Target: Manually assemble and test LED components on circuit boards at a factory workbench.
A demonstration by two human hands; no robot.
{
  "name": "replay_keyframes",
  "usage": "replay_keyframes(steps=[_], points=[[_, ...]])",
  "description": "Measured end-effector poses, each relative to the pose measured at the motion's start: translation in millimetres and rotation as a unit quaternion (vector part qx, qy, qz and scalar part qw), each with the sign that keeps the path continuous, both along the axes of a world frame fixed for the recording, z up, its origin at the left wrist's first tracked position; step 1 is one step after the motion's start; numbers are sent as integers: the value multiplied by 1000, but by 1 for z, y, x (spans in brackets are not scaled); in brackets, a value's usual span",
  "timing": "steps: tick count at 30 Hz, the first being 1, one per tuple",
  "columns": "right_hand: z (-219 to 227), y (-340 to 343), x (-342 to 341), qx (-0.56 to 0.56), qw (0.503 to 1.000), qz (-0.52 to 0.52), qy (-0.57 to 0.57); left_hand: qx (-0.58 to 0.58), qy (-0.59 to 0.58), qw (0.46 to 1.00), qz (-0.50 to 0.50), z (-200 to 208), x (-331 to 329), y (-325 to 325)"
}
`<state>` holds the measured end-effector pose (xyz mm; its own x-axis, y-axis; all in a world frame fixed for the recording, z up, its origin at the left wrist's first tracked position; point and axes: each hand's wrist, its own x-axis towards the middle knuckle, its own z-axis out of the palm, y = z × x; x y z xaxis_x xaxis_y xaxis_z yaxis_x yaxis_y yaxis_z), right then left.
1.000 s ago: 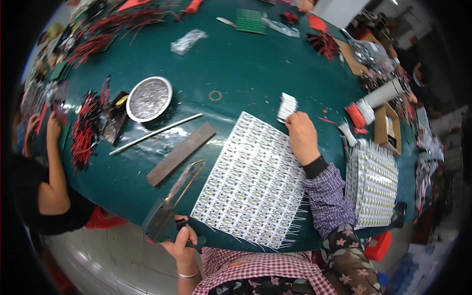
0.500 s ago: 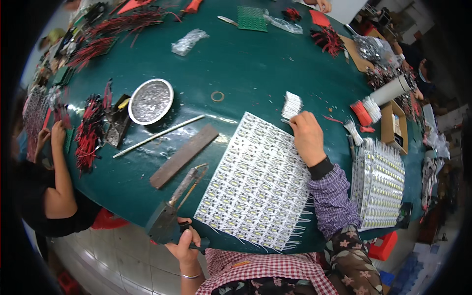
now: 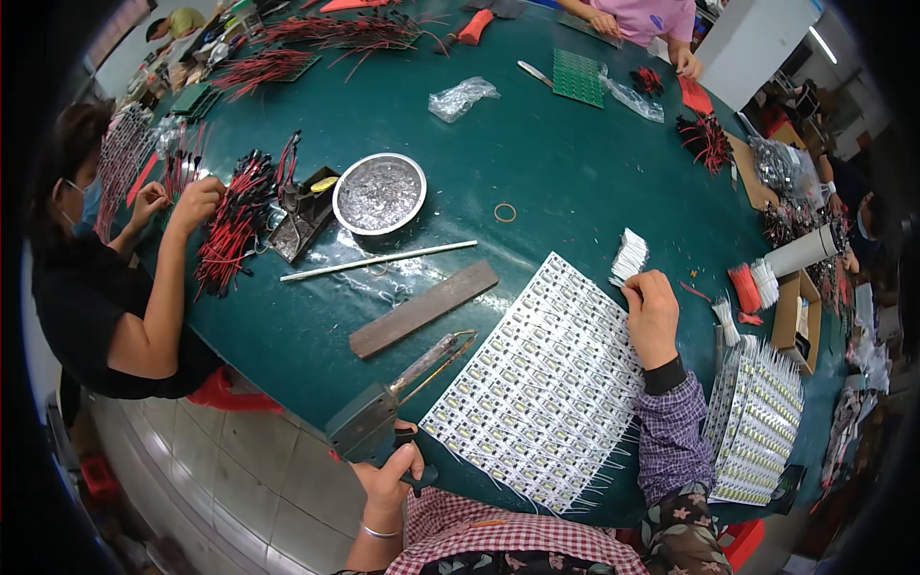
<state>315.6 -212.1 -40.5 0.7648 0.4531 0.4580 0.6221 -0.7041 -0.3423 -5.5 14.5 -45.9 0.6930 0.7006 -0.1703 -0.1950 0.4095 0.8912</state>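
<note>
A large white panel of small circuit boards (image 3: 541, 388) with thin wire leads along its near edge lies on the green table (image 3: 537, 144) in front of me. My right hand (image 3: 654, 314) rests fingers-down on the panel's far right edge, just below a small white bundle (image 3: 628, 257). My left hand (image 3: 391, 471) is shut on the dark handle of a soldering gun (image 3: 383, 407), whose long metal tip lies on the table beside the panel's left edge.
A stack of similar panels (image 3: 757, 422) lies at my right. A wooden bar (image 3: 424, 309), a white rod (image 3: 379, 261) and a metal bowl (image 3: 379, 192) lie beyond. A person at left handles red-black wires (image 3: 230, 222). Other people work at the far side.
My right hand has shifted slightly along the panel's far edge near the white bundle. My left hand stays on the soldering gun handle. The person at left has moved their arms among the wires.
</note>
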Motion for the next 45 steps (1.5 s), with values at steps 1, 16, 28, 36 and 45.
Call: replay_keyframes(steps=[1,16,28,36,45], points=[[0,0,1,10,1000,3,8,-2,2,1000,7,2,2,-1],[11,-1,-2,16,999,39,-8,-2,13,1000,-13,0,-2,2],[43,6,-1,-222,972,49,-53,-3,-14,1000,-2,-3,1,0],[50,36,5,-369,918,74,-127,-11,-10,1000,-16,2,0,4],[44,50,5,-411,899,97,-117,-47,-23,998,-36,0,-7,8]])
